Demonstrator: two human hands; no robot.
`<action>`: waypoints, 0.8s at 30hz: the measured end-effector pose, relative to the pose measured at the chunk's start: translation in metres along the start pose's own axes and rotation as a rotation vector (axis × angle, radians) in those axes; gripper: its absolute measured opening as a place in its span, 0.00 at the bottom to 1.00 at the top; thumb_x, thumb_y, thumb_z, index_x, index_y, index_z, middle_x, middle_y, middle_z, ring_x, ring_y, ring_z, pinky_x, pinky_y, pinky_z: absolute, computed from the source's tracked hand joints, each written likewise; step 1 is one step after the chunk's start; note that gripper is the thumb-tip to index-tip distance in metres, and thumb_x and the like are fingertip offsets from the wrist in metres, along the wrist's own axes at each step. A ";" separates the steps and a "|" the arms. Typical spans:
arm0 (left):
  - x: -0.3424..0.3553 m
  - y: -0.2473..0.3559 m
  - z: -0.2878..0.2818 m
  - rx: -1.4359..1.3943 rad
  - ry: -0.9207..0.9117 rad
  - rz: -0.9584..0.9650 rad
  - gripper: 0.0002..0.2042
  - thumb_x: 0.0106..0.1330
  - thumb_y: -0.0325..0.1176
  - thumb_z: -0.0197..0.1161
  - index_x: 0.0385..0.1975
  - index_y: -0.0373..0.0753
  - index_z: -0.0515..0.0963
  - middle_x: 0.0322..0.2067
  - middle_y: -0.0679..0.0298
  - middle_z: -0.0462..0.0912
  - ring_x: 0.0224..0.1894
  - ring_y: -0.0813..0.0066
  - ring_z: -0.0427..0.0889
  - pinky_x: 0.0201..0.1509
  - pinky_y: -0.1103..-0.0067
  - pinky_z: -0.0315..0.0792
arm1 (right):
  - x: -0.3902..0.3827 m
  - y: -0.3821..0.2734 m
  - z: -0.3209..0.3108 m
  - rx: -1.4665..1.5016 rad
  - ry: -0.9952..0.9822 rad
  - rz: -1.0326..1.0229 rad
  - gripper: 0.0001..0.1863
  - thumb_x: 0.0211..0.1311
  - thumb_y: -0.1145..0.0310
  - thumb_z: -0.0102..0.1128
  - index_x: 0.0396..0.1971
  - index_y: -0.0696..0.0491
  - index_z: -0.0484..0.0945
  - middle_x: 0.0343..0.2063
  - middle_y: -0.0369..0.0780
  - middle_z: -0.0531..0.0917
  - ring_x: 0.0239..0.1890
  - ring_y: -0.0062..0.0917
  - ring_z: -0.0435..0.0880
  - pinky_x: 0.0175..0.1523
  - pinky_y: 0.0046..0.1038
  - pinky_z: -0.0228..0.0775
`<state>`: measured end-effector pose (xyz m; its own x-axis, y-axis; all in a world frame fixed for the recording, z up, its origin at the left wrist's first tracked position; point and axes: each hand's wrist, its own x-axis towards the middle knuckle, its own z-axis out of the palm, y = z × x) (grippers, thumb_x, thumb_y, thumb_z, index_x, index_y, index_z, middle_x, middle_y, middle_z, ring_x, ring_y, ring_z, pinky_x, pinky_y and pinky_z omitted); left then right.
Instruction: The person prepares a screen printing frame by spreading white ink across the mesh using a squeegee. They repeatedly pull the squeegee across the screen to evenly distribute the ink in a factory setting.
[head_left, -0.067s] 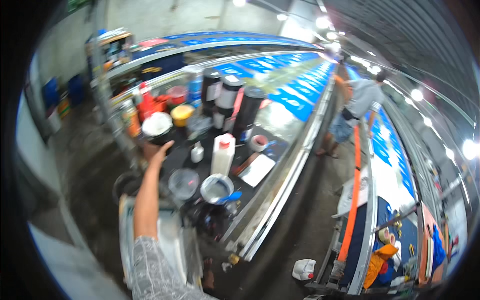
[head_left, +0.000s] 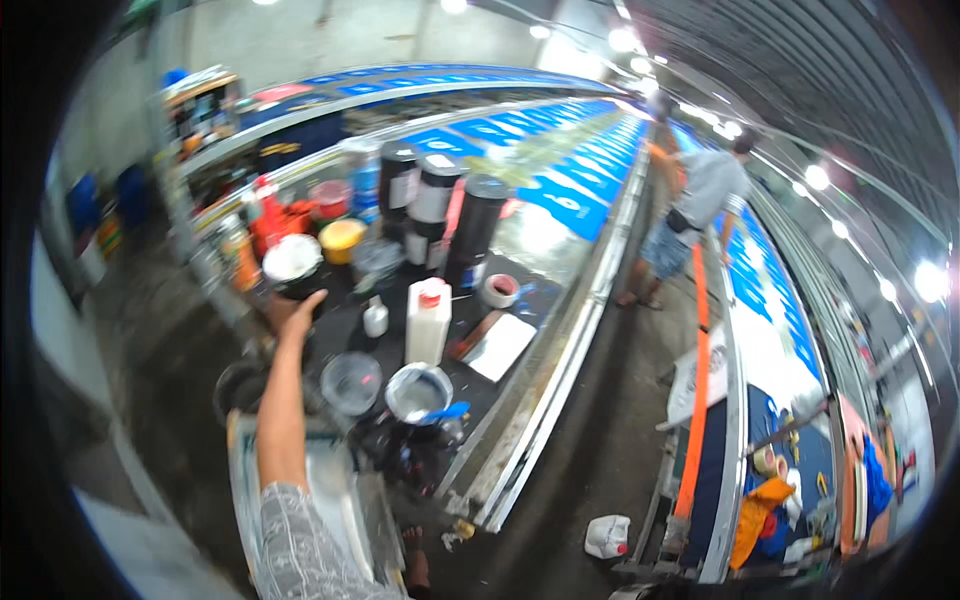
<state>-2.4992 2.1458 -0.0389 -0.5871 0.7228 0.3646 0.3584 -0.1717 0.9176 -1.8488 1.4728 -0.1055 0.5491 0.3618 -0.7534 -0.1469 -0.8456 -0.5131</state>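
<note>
A long table (head_left: 340, 318) stretches away before you, its near end dark and crowded, blue sheets (head_left: 570, 200) lying farther along. Another person (head_left: 705, 190) stands beyond its right edge. Three tall black containers (head_left: 475, 225) cluster on the table, with a white jug (head_left: 428, 328) nearer you. Your left hand (head_left: 292, 312) is at the near side of a dark tub with a white top (head_left: 302, 284), which sits at the table's left edge. Your thumb points right; your fingers are hidden, so I cannot tell whether they close on it. A yellow tub (head_left: 342, 240) stands just beyond, and a small white bottle (head_left: 375, 318) to its right.
</note>
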 end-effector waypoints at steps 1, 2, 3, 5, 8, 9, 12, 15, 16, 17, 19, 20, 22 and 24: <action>0.028 -0.010 0.015 0.020 0.148 0.015 0.49 0.39 0.46 0.87 0.63 0.34 0.70 0.57 0.51 0.82 0.60 0.55 0.81 0.66 0.64 0.72 | 0.008 -0.018 0.009 0.006 -0.010 -0.014 0.18 0.75 0.63 0.59 0.59 0.54 0.79 0.39 0.38 0.88 0.32 0.22 0.84 0.36 0.26 0.78; 0.051 -0.036 0.020 -0.036 0.202 0.110 0.47 0.40 0.43 0.87 0.63 0.34 0.71 0.56 0.51 0.82 0.59 0.55 0.81 0.65 0.65 0.72 | 0.015 -0.031 0.021 0.011 -0.013 -0.026 0.18 0.75 0.63 0.59 0.59 0.54 0.79 0.39 0.38 0.88 0.33 0.22 0.84 0.36 0.26 0.78; 0.061 -0.046 0.031 -0.133 0.123 0.147 0.45 0.42 0.38 0.87 0.63 0.34 0.71 0.57 0.51 0.81 0.59 0.57 0.80 0.65 0.66 0.72 | 0.007 -0.036 0.023 0.019 0.013 -0.007 0.18 0.75 0.63 0.59 0.59 0.54 0.79 0.39 0.38 0.88 0.33 0.22 0.84 0.37 0.26 0.78; 0.065 -0.077 0.042 0.030 0.191 0.051 0.46 0.42 0.35 0.87 0.65 0.33 0.69 0.58 0.51 0.80 0.59 0.58 0.80 0.66 0.67 0.70 | -0.007 -0.040 0.026 0.023 0.056 0.023 0.18 0.75 0.63 0.59 0.59 0.54 0.79 0.39 0.38 0.88 0.33 0.22 0.84 0.37 0.26 0.78; 0.078 -0.092 0.049 0.080 0.211 0.013 0.48 0.43 0.36 0.87 0.67 0.32 0.67 0.59 0.51 0.79 0.60 0.57 0.79 0.67 0.67 0.69 | -0.037 -0.037 0.025 0.029 0.103 0.081 0.18 0.75 0.63 0.59 0.59 0.54 0.79 0.39 0.38 0.88 0.34 0.22 0.84 0.38 0.27 0.78; 0.089 -0.097 0.046 0.120 0.198 0.042 0.49 0.44 0.38 0.87 0.68 0.30 0.66 0.61 0.50 0.78 0.61 0.55 0.78 0.68 0.66 0.68 | -0.047 -0.034 0.022 0.030 0.108 0.096 0.18 0.75 0.63 0.58 0.59 0.54 0.79 0.39 0.38 0.88 0.34 0.22 0.85 0.38 0.27 0.78; 0.115 -0.097 0.032 0.249 0.215 0.103 0.50 0.45 0.41 0.86 0.68 0.28 0.65 0.62 0.48 0.77 0.63 0.52 0.77 0.69 0.65 0.67 | -0.065 -0.012 0.017 0.049 0.104 0.124 0.18 0.76 0.63 0.58 0.59 0.54 0.79 0.39 0.38 0.88 0.34 0.22 0.85 0.39 0.27 0.78; 0.094 -0.061 0.018 0.180 0.080 -0.109 0.41 0.59 0.47 0.78 0.66 0.27 0.69 0.61 0.47 0.78 0.63 0.53 0.77 0.70 0.68 0.66 | -0.093 0.034 0.005 0.079 0.129 0.160 0.18 0.76 0.63 0.58 0.59 0.54 0.79 0.40 0.38 0.88 0.35 0.22 0.85 0.39 0.27 0.79; 0.090 -0.042 0.007 0.144 0.146 -0.128 0.37 0.63 0.48 0.75 0.64 0.28 0.71 0.60 0.49 0.79 0.62 0.54 0.77 0.70 0.68 0.66 | -0.096 0.056 0.000 0.095 0.122 0.163 0.18 0.76 0.63 0.58 0.59 0.54 0.79 0.40 0.38 0.88 0.35 0.22 0.85 0.40 0.27 0.79; 0.088 -0.029 -0.023 0.217 -0.020 -0.144 0.30 0.71 0.46 0.67 0.63 0.29 0.73 0.60 0.51 0.80 0.60 0.56 0.78 0.68 0.69 0.68 | -0.100 0.083 -0.003 0.123 0.124 0.161 0.18 0.76 0.63 0.58 0.59 0.54 0.79 0.40 0.38 0.88 0.35 0.22 0.85 0.40 0.27 0.79; 0.042 -0.006 -0.052 -0.054 0.303 0.242 0.20 0.79 0.38 0.55 0.62 0.30 0.76 0.56 0.52 0.82 0.58 0.59 0.81 0.66 0.69 0.72 | -0.082 0.169 -0.019 0.230 0.069 0.073 0.16 0.75 0.59 0.59 0.52 0.55 0.82 0.37 0.38 0.88 0.35 0.23 0.86 0.40 0.28 0.80; -0.047 0.089 -0.026 -0.350 0.365 0.004 0.20 0.81 0.37 0.51 0.62 0.28 0.76 0.54 0.50 0.83 0.58 0.58 0.81 0.66 0.67 0.72 | -0.091 0.232 -0.049 0.289 0.073 0.046 0.18 0.75 0.54 0.61 0.44 0.55 0.85 0.35 0.37 0.88 0.35 0.24 0.87 0.40 0.29 0.82; -0.132 0.131 -0.068 -0.141 0.374 0.413 0.21 0.82 0.40 0.48 0.57 0.26 0.77 0.50 0.48 0.84 0.54 0.57 0.82 0.63 0.66 0.74 | -0.064 0.274 -0.035 0.229 0.108 0.255 0.20 0.72 0.55 0.65 0.52 0.54 0.84 0.37 0.38 0.88 0.35 0.22 0.87 0.40 0.28 0.83; -0.230 0.220 -0.057 -0.041 0.206 0.627 0.22 0.83 0.41 0.44 0.46 0.26 0.79 0.41 0.50 0.83 0.44 0.54 0.82 0.56 0.63 0.75 | -0.072 0.271 -0.030 0.315 0.121 0.283 0.17 0.73 0.56 0.63 0.51 0.53 0.85 0.38 0.38 0.88 0.33 0.21 0.87 0.38 0.27 0.82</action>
<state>-2.3269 1.9041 0.0879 -0.4050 0.3352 0.8507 0.6518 -0.5466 0.5257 -1.9036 1.2053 -0.1779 0.5411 0.0688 -0.8381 -0.5385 -0.7372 -0.4082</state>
